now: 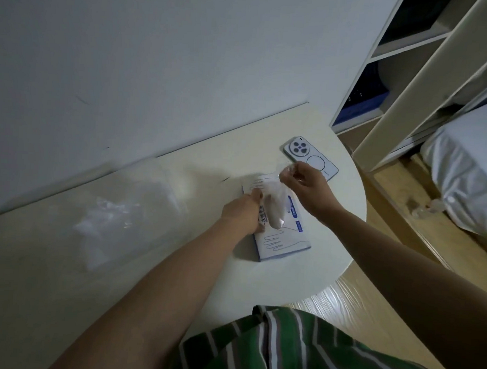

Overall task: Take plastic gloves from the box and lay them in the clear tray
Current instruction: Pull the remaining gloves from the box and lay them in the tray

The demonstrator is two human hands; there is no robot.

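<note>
While the left hand (242, 212) presses flat on the box (284, 244) near the table's (317, 260) rounded right edge, pinning it, the right hand (305, 185) pinches a glove (275, 206) hanging half out above it. The tray (176, 191), some gloves inside, waits along the back edge, leftward.

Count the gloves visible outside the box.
1 distinct: the glove pinched by the right hand, hanging down to the box that the left hand rests on. The clear tray holds a crumpled plastic heap; how many gloves it contains cannot be told.
</note>
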